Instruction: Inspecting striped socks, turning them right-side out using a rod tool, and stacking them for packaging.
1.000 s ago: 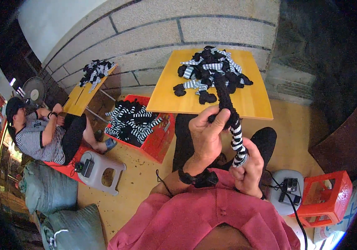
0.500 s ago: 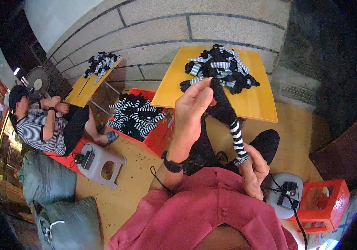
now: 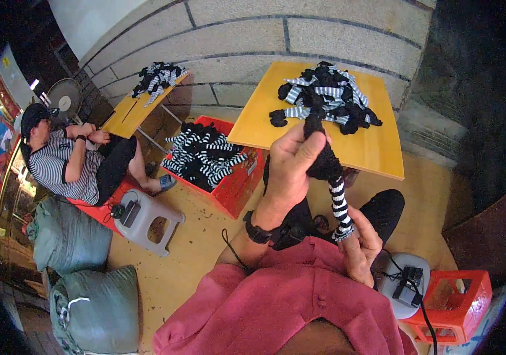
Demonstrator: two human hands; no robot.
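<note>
Stretched between my two hands is a knit sock [image 3: 339, 204], black and fuzzy at its upper part and striped black and white at its lower end. My left hand [image 3: 293, 163] pinches the black part between thumb and fingers, near the front edge of the yellow table [image 3: 253, 127]. Below it, my right hand [image 3: 360, 248] grips the striped end at its opening; the fingertips there are partly hidden by the cloth. On the table lies a heap of black and grey-striped socks [image 3: 330, 92].
Left of my legs, a red bin [image 3: 241, 189] holds many striped socks [image 3: 203, 154]. A co-worker [image 3: 64, 160] sits farther left at another yellow table [image 3: 129, 115]. Grey stools [image 3: 152, 225] [image 3: 405, 281], a red stool [image 3: 457, 302] and green sacks [image 3: 96, 310] stand around me.
The view has shifted, so the surroundings appear farther right. My left hand has come slightly lower, with black cloth showing above its fingers. My right hand keeps its hold on the striped end.
</note>
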